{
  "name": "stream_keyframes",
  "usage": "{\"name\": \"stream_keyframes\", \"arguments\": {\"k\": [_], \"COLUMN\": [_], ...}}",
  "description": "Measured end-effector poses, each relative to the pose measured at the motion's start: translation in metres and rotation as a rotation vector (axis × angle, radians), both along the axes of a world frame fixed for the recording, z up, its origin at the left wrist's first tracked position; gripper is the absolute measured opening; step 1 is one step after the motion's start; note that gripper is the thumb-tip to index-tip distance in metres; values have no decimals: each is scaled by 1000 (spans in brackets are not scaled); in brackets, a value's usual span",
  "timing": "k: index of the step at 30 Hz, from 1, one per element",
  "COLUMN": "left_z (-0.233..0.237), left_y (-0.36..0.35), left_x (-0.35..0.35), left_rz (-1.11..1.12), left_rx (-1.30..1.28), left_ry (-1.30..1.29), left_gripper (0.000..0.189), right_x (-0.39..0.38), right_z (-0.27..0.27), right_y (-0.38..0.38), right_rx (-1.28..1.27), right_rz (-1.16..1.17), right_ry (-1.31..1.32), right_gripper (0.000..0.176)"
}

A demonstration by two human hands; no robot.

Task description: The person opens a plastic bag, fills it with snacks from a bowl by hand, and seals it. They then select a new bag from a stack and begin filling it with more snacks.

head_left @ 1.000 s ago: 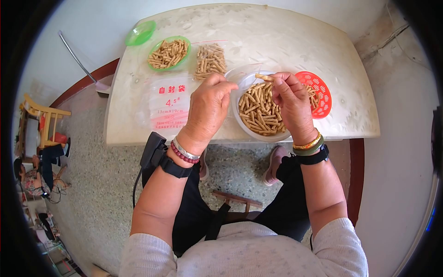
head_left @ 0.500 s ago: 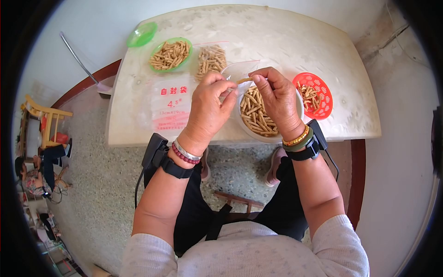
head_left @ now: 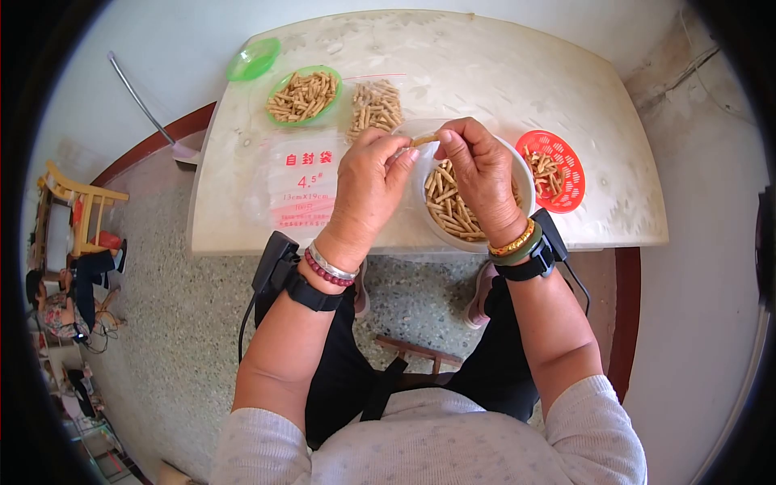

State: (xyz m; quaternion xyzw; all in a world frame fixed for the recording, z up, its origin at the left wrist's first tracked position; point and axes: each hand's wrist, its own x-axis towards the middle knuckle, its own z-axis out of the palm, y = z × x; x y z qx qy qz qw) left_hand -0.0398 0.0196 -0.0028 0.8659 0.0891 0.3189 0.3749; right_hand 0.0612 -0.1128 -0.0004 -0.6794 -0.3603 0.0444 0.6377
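Observation:
My right hand [head_left: 478, 174] pinches a short tan stick snack [head_left: 424, 140] between thumb and forefinger, above the white bowl [head_left: 527, 174]. The bowl holds many similar sticks [head_left: 450, 206]. Facing it, my left hand [head_left: 370, 182] is closed, its thumb and fingertips on a clear zip bag [head_left: 418, 127] that lies partly hidden behind both hands. The stick's left end reaches the left fingertips at the bag. Just beyond my left hand rests a clear bag filled with sticks [head_left: 377, 107].
A green plate of sticks [head_left: 303, 95] and a green dish [head_left: 253, 59] stand at the back left. Printed zip-bag packaging [head_left: 303, 182] lies left of my hands. Right of the bowl is a red basket [head_left: 572, 166] with some sticks. A person [head_left: 61, 311] sits far left.
The stick in my right hand has come slightly closer to my left fingertips. The clear bag's red-edged opening has dropped lower behind my hands. The view has shifted slightly.

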Motion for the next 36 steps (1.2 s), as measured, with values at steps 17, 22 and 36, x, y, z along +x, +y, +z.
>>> {"name": "stream_keyframes", "arguments": {"k": [17, 22, 36], "left_z": [3, 3, 2], "left_y": [-2, 1, -2], "left_x": [1, 0, 1], "left_rz": [9, 33, 30], "left_rx": [96, 183, 140], "left_ry": [-54, -64, -51], "left_gripper": [30, 26, 13], "right_x": [10, 17, 49], "right_z": [-8, 15, -24], "right_y": [13, -7, -69], "right_rx": [-156, 32, -832], "right_rz": [19, -8, 67], "right_ry": [-334, 65, -375], "right_gripper": [16, 18, 11]}}
